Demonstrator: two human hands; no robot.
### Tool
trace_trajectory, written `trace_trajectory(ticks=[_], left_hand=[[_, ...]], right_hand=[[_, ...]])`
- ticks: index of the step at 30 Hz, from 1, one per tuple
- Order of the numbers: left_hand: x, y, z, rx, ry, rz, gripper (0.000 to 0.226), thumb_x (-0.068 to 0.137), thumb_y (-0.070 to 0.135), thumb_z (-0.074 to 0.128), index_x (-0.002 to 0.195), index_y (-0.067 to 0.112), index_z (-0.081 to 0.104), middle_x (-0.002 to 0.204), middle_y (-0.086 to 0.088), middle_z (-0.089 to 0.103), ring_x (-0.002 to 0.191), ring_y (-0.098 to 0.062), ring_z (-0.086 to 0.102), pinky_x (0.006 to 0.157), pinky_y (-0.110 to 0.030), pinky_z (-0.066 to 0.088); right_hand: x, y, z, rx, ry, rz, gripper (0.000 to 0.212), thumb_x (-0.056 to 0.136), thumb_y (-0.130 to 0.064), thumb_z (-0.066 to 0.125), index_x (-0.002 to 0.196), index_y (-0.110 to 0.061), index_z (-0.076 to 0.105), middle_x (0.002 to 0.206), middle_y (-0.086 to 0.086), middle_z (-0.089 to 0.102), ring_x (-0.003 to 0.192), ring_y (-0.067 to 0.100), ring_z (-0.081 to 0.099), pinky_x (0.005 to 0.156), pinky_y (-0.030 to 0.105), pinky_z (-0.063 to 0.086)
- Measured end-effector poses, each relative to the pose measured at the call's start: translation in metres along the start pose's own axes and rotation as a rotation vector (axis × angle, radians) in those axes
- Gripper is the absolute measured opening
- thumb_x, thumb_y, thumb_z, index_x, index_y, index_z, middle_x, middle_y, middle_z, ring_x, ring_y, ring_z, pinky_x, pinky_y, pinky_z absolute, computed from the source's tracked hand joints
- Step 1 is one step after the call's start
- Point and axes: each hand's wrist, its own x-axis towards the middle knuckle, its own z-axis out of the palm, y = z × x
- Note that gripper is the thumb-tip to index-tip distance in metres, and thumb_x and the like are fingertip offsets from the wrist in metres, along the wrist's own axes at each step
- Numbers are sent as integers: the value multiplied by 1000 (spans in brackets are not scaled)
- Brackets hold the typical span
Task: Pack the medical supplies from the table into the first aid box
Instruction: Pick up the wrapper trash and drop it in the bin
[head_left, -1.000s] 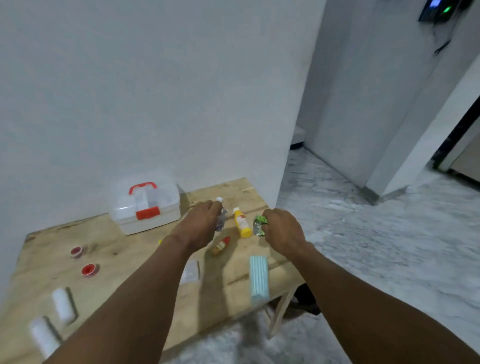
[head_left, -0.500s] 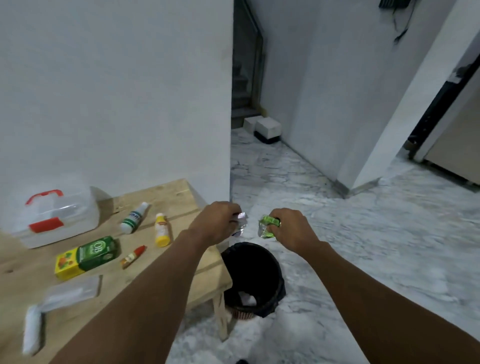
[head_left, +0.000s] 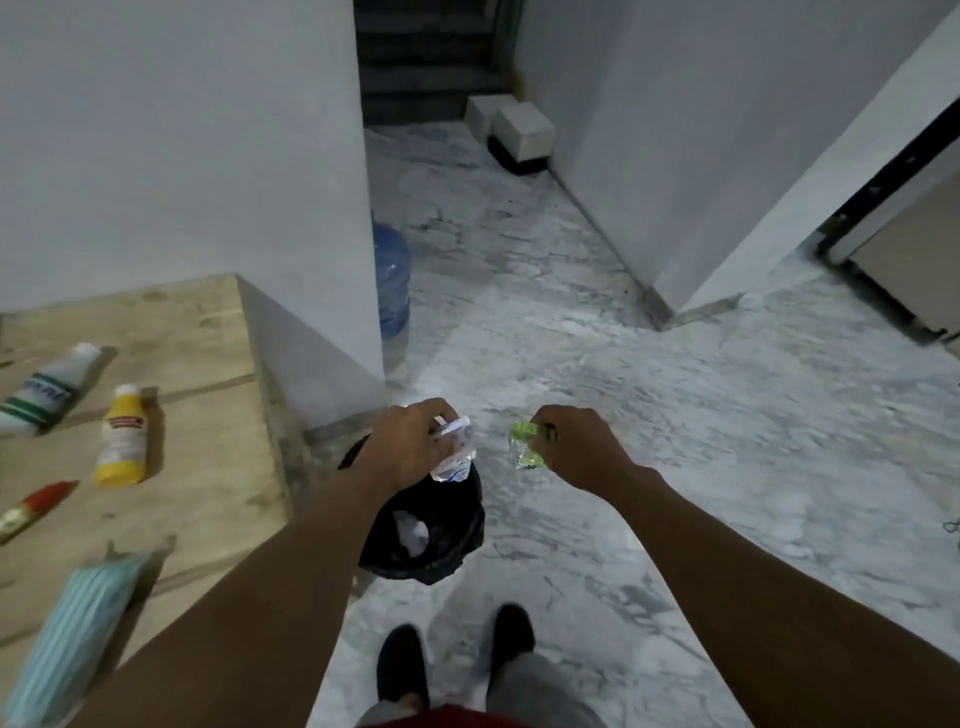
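Well, on my desk (head_left: 208, 364) at the far left lie the supplies: a white-and-green bottle (head_left: 47, 387) toward the far edge, a small red tube (head_left: 36, 506) nearer me, a yellow bottle (head_left: 123, 436) on its side just right of them, and a teal striped mask pack (head_left: 72, 629) at the near edge. Off the desk's right edge a black bin (head_left: 467, 530) stands on the marble floor (head_left: 675, 415) with a white scrap (head_left: 411, 532) inside. My left hand (head_left: 410, 447) hangs above the bin, fingers curled round a crumpled clear wrapper (head_left: 456, 462). My right hand (head_left: 576, 447), just right of the bin and apart from the left, pinches a crumpled green-and-clear wrapper (head_left: 524, 447) over the floor.
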Motion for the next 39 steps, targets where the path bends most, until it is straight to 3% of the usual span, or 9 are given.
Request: trace_trajectory(ticks=[4,7,12,16,21,25,28,34,39], left_hand=[[12,-20,31,-23,46,-169,14,85,26,68,99,24,67,80,8,68,75,-13,60,57,-18,35],[18,-41,62,-24,72,-324,17,87,26,65,103,23,68,77,6,66,74,-15,62,61,-25,41],[33,-99,138,-16,90,-564,20,87,22,61,106,21,66,92,-9,71,88,-32,66,70,-34,49],[47,-160,195,68,43,-616,19,88,17,59,106,16,66,95,-13,72,92,-38,66,71,-36,49],[82,-245,252,172,-8,-584,21,91,14,57,111,12,64,98,-14,71,94,-36,68,76,-41,55],[98,-287,285,140,7,-614,25,90,14,59,115,12,63,101,-13,70,99,-34,66,80,-38,49],[96,-298,294,122,-12,-606,37,86,15,65,122,12,60,111,-12,67,107,-32,63,88,-38,47],[81,-268,273,177,16,-580,38,86,19,67,121,7,59,112,-14,62,104,-34,61,85,-40,48],[75,-204,218,323,64,-500,43,70,4,77,109,-7,62,96,-28,63,81,-48,62,71,-48,53]], right_hand=[[47,20,28,18,-148,-72,22,92,-22,63,111,-15,68,107,6,68,99,27,61,77,28,43],[84,33,59,65,-300,-117,18,91,-19,64,108,-14,70,102,7,70,94,27,64,82,33,50],[137,64,138,44,-462,-169,16,91,-17,61,104,-12,69,95,6,69,91,28,64,79,35,52],[169,91,216,-26,-592,-218,14,88,-16,59,99,-12,66,96,12,68,90,31,62,77,39,51],[210,118,316,-100,-559,-244,13,89,-24,54,94,-15,61,88,9,63,84,33,60,64,33,39],[235,124,369,-131,-587,-256,24,90,-25,54,108,-12,63,104,12,66,96,34,63,76,37,51],[241,123,382,-150,-612,-259,35,89,-22,58,123,-11,60,119,14,64,108,35,61,87,43,53],[228,115,347,-195,-614,-276,31,92,-23,56,120,-8,59,120,14,61,110,34,59,89,45,52],[209,79,274,-224,-522,-330,38,94,-27,55,129,-11,53,124,12,55,118,33,49,95,44,48]])
